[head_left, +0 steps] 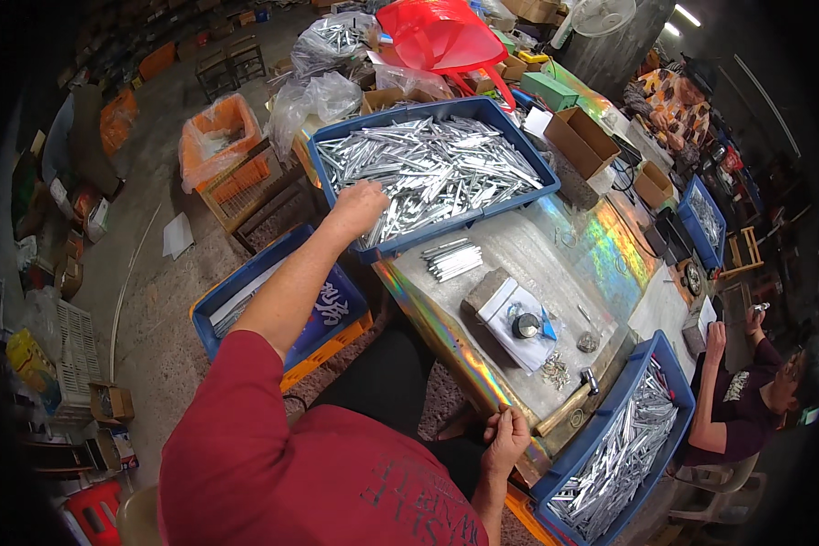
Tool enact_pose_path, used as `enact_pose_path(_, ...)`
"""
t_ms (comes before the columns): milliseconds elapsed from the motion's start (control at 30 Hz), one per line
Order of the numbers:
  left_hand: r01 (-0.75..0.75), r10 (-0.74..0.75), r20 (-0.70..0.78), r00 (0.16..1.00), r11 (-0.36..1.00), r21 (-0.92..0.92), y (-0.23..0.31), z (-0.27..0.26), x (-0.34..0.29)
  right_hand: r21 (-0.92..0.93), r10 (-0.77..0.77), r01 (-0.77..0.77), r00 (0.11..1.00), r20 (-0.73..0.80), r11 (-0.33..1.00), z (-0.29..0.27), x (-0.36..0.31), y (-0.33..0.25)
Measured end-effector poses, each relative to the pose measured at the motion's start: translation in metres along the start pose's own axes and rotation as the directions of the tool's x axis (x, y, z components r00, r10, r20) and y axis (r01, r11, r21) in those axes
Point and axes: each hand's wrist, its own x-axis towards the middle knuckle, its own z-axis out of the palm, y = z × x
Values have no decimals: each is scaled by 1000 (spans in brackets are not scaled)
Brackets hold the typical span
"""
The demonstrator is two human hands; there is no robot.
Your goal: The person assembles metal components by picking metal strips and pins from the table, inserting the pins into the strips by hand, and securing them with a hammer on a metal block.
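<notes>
My left hand (361,210) reaches over the near left corner of a large blue tray (469,228) heaped with thin silvery metal strips (437,168). Its fingers are curled down at the strips; what they grip is hidden. By the table's front edge, my right hand (507,441) is closed in a pinch, with anything in it too small to make out. Between the hands, a neat row of metal strips (452,260) lies on the table (428,296). Beyond my right hand is a hammer (590,380) near a small pile of little metal parts (555,370).
A block with papers and a round black-topped item (525,326) stands mid-table. Another blue tray (541,491) of strips sits at the right, and a blue crate (211,341) beside my left leg. A co-worker (746,396) sits at the far right. A red bag (437,36) lies behind.
</notes>
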Motion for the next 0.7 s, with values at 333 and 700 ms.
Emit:
enact_pose_path(333, -295, 13, -436, 900, 756, -585, 72, -55, -28, -4, 19, -19, 1000, -5, 1000, -1, -1, 4)
enact_pose_path(700, 306, 323, 194, 926, -342, -889, 177, -21, -93, -2, 59, -59, 992, 114, 998, 15, -4, -13)
